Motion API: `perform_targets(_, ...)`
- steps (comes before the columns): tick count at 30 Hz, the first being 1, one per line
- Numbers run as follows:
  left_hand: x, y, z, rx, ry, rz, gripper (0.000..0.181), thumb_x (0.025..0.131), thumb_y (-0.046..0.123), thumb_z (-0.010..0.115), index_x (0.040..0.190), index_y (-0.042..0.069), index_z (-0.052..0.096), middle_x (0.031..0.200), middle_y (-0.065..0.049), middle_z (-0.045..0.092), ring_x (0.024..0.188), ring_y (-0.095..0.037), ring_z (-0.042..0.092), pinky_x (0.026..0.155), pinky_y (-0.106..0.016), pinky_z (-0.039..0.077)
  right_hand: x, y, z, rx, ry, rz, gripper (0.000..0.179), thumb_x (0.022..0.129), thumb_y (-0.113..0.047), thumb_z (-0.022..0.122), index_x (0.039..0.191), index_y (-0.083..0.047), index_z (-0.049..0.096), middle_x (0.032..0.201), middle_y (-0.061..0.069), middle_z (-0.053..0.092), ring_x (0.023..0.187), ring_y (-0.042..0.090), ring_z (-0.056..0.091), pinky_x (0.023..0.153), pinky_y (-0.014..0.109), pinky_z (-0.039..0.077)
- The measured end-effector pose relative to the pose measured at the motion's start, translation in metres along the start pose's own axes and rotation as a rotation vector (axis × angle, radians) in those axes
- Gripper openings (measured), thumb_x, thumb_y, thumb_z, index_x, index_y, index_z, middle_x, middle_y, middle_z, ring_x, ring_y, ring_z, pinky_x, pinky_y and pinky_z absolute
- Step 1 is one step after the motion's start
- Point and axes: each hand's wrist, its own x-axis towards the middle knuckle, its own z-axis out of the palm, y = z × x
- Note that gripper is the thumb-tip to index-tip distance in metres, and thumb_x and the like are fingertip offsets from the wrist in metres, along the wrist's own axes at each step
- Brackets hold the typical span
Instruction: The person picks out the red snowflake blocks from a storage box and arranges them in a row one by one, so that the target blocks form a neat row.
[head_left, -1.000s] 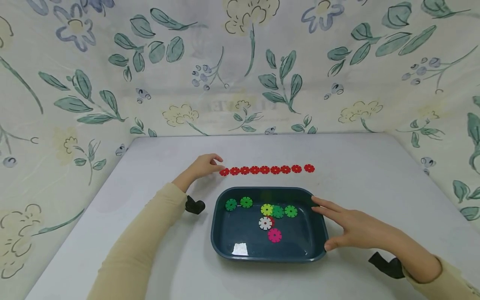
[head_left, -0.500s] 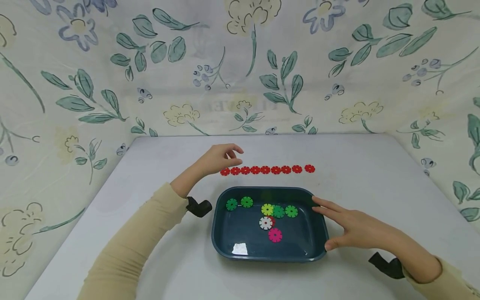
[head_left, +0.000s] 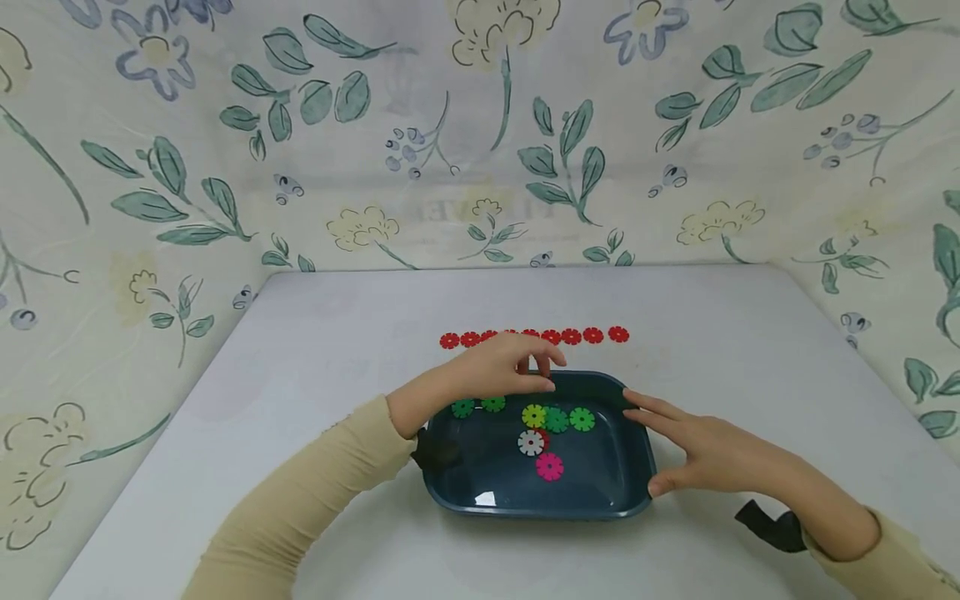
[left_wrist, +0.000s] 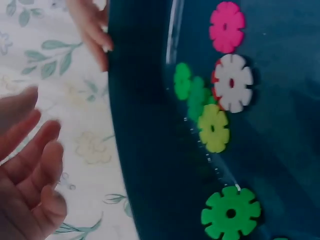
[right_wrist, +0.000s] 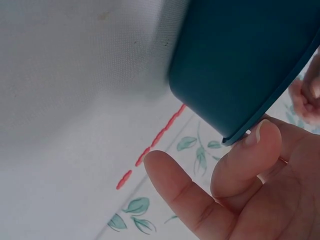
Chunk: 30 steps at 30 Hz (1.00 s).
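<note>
My left hand [head_left: 498, 367] hovers above the far left rim of a dark blue tray [head_left: 540, 514], fingers loosely bent and holding nothing. Inside the tray lie notched plastic discs: a pink disc [head_left: 550, 467], a white disc [head_left: 531, 442] overlapping a red one, a yellow disc [head_left: 534, 416] and several green discs [head_left: 582, 419]. At the tray's right end, my right hand [head_left: 720, 454] rests fingertips and thumb against the rim, fingers spread. Seen from the right wrist, a finger [right_wrist: 255, 150] touches the tray's edge. Beyond the tray, my left hand partly covers a row of red discs [head_left: 572, 337].
The white table [head_left: 712, 333] carries the tray and the red row. A floral cloth [head_left: 450, 208] hangs behind the table and along both sides. Each wrist wears a black strap, such as the right strap [head_left: 772, 527].
My left hand has left the row's left end, lifted, then swept right and nearer to above the tray. The right hand and the discs stay in place.
</note>
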Motion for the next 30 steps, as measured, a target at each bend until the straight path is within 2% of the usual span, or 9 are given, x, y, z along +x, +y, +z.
perform_targets(2,0.003,-0.001,0.006,-0.003,-0.105,0.019,0.038,0.084,0.021,0.067,0.118,0.009,0.058,0.092,0.0,0.063,0.07,-0.01,0.055,0.066,-0.017,0.047,0.0,0.0,0.0,-0.001,-0.002,0.0,0.09,0.072,-0.063,0.061,0.139,-0.009,0.035,0.15,0.01,0.021,0.104,0.028,0.057,0.075,0.045,0.05)
perform_targets(5,0.006,-0.004,0.016,0.028,-0.238,0.015,0.042,0.082,0.02,0.069,0.12,0.009,0.057,0.094,-0.001,0.063,0.075,-0.009,0.055,0.068,-0.015,0.046,0.0,0.001,0.0,-0.002,-0.003,-0.001,0.089,0.072,-0.062,0.061,0.139,-0.009,0.035,0.15,0.01,0.021,0.105,0.028,0.057,0.076,0.045,0.05)
perform_targets(8,0.008,-0.008,0.026,0.071,-0.327,-0.01,0.045,0.08,0.02,0.071,0.122,0.011,0.057,0.1,-0.003,0.063,0.082,-0.009,0.055,0.07,-0.014,0.046,0.0,0.001,0.001,-0.009,0.004,-0.011,0.089,0.072,-0.062,0.061,0.139,-0.008,0.036,0.149,0.011,0.022,0.105,0.029,0.057,0.076,0.045,0.051)
perform_targets(10,0.009,-0.012,0.032,0.1,-0.364,-0.021,0.046,0.079,0.02,0.072,0.122,0.012,0.057,0.105,-0.004,0.062,0.088,-0.01,0.055,0.072,-0.013,0.046,0.0,0.001,0.0,-0.016,0.012,-0.021,0.089,0.072,-0.062,0.061,0.138,-0.007,0.037,0.149,0.011,0.023,0.106,0.029,0.057,0.076,0.044,0.051)
perform_targets(14,0.011,-0.017,0.041,0.165,-0.413,-0.04,0.046,0.078,0.019,0.073,0.122,0.015,0.058,0.107,-0.002,0.059,0.097,-0.011,0.052,0.076,-0.015,0.045,-0.001,0.0,0.0,-0.021,0.011,-0.026,0.089,0.072,-0.062,0.06,0.138,-0.008,0.037,0.149,0.01,0.023,0.105,0.027,0.058,0.076,0.042,0.051)
perform_targets(20,0.01,-0.02,0.047,0.266,-0.468,-0.044,0.042,0.079,0.014,0.072,0.119,0.019,0.059,0.103,0.001,0.055,0.095,-0.008,0.048,0.079,-0.017,0.045,0.0,-0.001,-0.001,-0.009,-0.008,-0.01,0.089,0.073,-0.062,0.06,0.139,-0.009,0.036,0.15,0.01,0.022,0.105,0.026,0.058,0.077,0.042,0.051)
perform_targets(26,0.011,-0.021,0.046,0.284,-0.486,-0.035,0.038,0.08,0.003,0.068,0.114,0.019,0.062,0.096,0.002,0.055,0.089,-0.008,0.048,0.075,-0.015,0.045,-0.001,0.0,-0.002,-0.013,-0.007,-0.009,0.089,0.073,-0.063,0.059,0.139,-0.009,0.036,0.15,0.009,0.021,0.099,0.02,0.06,0.075,0.039,0.05)
perform_targets(30,0.013,-0.023,0.049,0.3,-0.474,-0.001,0.028,0.085,0.004,0.062,0.109,0.018,0.064,0.093,0.002,0.056,0.086,-0.008,0.049,0.074,-0.014,0.044,-0.001,0.0,-0.002,-0.016,-0.004,-0.002,0.089,0.072,-0.063,0.06,0.139,-0.009,0.036,0.15,0.009,0.021,0.098,0.02,0.06,0.074,0.039,0.051)
